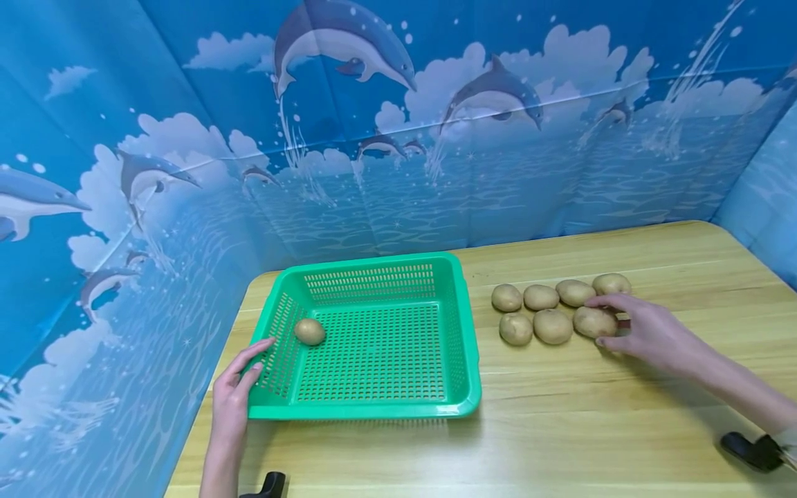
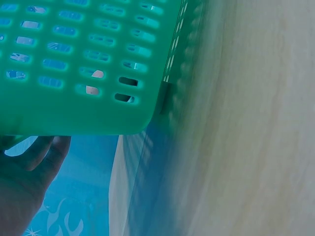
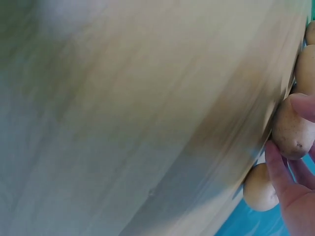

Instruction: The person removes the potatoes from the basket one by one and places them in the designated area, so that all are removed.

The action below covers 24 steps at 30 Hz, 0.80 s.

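A green plastic basket [image 1: 373, 413] with slotted walls stands on the left of the table, and one potato [image 1: 310, 332] lies inside near its left wall. My left hand [image 1: 233, 387] holds the basket's left rim, its fingers reaching over the edge. The left wrist view has that hand [image 2: 29, 172] at the corner of the basket wall [image 2: 83, 110]. Right of the basket, several potatoes lie in two rows. My right hand [image 1: 650, 335] grips the rightmost front-row potato [image 1: 594, 322], with thumb and fingers around it; this potato [image 3: 293, 128] also shows in the right wrist view.
Two more potatoes, one at left [image 1: 515, 329] and one in the middle [image 1: 553, 326], sit in the front row. Behind the gripped one is the back row's end potato [image 1: 612, 284]. A dolphin-printed blue curtain [image 1: 398, 173] hangs behind the wooden table [image 1: 535, 443].
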Each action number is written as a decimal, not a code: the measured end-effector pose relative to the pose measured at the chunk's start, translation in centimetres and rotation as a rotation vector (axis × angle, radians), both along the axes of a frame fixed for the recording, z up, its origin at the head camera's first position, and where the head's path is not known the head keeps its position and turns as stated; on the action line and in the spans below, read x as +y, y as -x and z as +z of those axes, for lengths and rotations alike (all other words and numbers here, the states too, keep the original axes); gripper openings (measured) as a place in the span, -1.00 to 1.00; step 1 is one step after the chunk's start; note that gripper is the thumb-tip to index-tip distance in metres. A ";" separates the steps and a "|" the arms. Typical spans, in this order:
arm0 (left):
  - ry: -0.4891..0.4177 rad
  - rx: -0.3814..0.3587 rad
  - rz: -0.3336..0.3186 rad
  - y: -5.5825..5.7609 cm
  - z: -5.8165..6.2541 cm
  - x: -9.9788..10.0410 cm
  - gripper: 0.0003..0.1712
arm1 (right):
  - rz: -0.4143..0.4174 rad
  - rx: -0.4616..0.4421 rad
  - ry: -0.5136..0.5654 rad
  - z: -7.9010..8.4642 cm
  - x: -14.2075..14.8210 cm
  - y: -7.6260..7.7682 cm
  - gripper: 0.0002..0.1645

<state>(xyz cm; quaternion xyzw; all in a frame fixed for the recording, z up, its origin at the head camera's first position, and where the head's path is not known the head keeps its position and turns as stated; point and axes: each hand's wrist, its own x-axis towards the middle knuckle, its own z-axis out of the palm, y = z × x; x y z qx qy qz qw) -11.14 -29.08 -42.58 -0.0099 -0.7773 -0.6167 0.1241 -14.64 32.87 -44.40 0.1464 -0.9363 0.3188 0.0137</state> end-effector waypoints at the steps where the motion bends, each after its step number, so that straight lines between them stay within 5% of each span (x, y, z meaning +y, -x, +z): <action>1: -0.003 0.000 -0.002 0.0 0.0 0.0 -0.61 | 0.001 -0.001 0.003 0.0 0.0 0.0 -0.24; 12: -0.005 -0.013 0.006 0.1 0.1 0.1 -0.62 | 0.002 -0.076 0.041 -0.2 0.3 0.2 -0.23; 24: -0.009 -0.015 0.012 0.0 0.2 0.1 -0.62 | 0.025 -0.038 0.033 0.4 0.5 0.0 -0.22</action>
